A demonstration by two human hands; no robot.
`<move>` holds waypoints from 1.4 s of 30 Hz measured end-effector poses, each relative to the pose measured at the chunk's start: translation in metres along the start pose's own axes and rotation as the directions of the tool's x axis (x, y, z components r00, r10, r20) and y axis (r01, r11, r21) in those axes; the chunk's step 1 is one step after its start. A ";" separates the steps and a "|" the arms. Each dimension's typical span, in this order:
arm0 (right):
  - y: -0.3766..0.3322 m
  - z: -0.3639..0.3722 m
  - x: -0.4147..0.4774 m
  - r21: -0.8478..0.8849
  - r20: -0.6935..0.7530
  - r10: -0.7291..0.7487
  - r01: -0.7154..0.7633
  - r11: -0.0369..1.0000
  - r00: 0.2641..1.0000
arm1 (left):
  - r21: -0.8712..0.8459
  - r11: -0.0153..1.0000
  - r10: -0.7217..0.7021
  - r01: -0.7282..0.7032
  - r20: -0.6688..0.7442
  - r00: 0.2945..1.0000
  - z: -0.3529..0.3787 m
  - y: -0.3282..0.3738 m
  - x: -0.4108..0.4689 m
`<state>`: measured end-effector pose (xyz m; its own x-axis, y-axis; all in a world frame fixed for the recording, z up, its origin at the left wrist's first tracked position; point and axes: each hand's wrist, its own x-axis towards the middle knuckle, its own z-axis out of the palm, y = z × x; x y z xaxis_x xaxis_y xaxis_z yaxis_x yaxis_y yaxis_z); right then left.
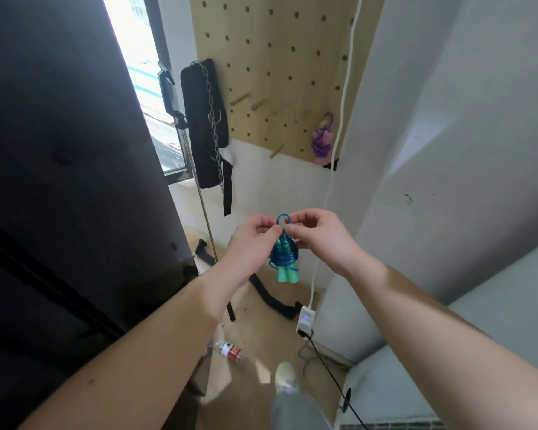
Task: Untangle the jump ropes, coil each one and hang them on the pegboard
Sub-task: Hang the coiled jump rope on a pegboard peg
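Both hands, left hand and right hand, pinch the blue rope bundle between their fingers, loop just above. Loosen that pinch and the coil may unravel before reaching the pegboard.

Window glare, soft blur, bowed edges

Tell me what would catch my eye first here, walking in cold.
First, the coiled blue jump rope with green handles at centre, its top loop pinched between the left hand and the right hand. Above it, the wooden pegboard on the wall carries a purple coiled rope near its lower right corner. A black belt with a chain hangs beside the board's left edge.
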<state>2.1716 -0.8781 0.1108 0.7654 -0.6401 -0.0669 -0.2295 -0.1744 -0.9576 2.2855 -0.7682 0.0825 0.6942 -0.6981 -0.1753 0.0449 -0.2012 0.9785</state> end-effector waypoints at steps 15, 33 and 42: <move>0.011 -0.061 0.258 -0.228 -0.098 0.014 -0.036 0.973 0.995 | 0.146 0.988 0.052 -0.051 -0.003 0.999 0.051 0.048 0.259; -0.020 -0.071 0.396 -0.720 -0.307 -0.117 -0.151 0.678 0.944 | 0.559 0.795 0.235 -0.236 0.075 0.969 0.039 0.110 0.406; -0.041 -0.075 0.417 -0.699 -0.353 0.083 -0.321 0.639 0.932 | 0.619 0.739 0.225 -0.264 0.143 0.964 0.045 0.126 0.426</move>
<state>2.4556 -1.1940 0.1430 0.4822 -0.8750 -0.0425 -0.8129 -0.4288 -0.3941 2.5539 -1.1219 0.1262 0.5766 -0.8163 0.0353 -0.5951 -0.3900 0.7027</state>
